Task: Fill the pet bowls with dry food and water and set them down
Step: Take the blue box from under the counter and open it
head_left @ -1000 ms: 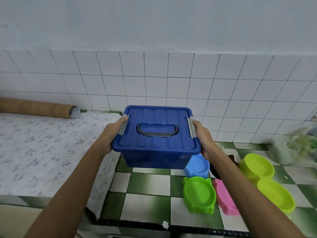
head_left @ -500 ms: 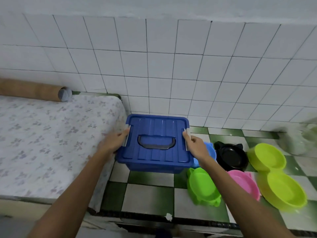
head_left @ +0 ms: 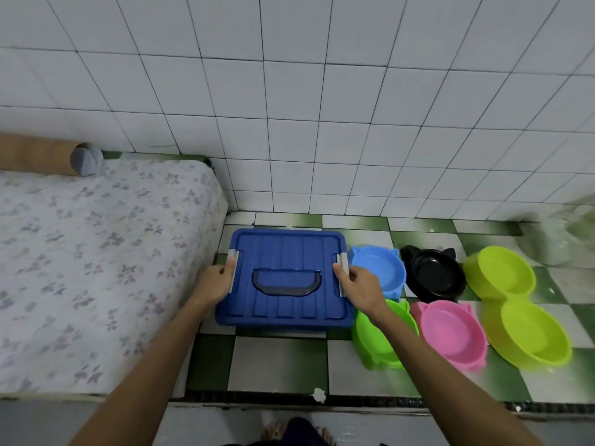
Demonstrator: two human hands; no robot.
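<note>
A blue lidded storage box [head_left: 285,278] with grey side latches sits on the green-and-white checked ledge [head_left: 277,365], its lid on. My left hand [head_left: 214,283] grips its left latch side and my right hand [head_left: 357,286] grips its right latch side. To the right of the box lie empty pet bowls: a blue one [head_left: 380,272], a black one [head_left: 434,276], a green one [head_left: 383,341], a pink one [head_left: 450,333] and a lime double bowl [head_left: 515,304].
A mattress with a flowered sheet [head_left: 96,259] borders the box on the left, with a cardboard tube [head_left: 48,156] at its back. White tiled wall [head_left: 322,123] stands behind. Clear plastic bags [head_left: 560,239] lie at the far right. The ledge's front edge [head_left: 322,402] is chipped.
The box has come down from chest height onto the checked ledge beside the bowls, both hands still at its sides. My view has tilted downward.
</note>
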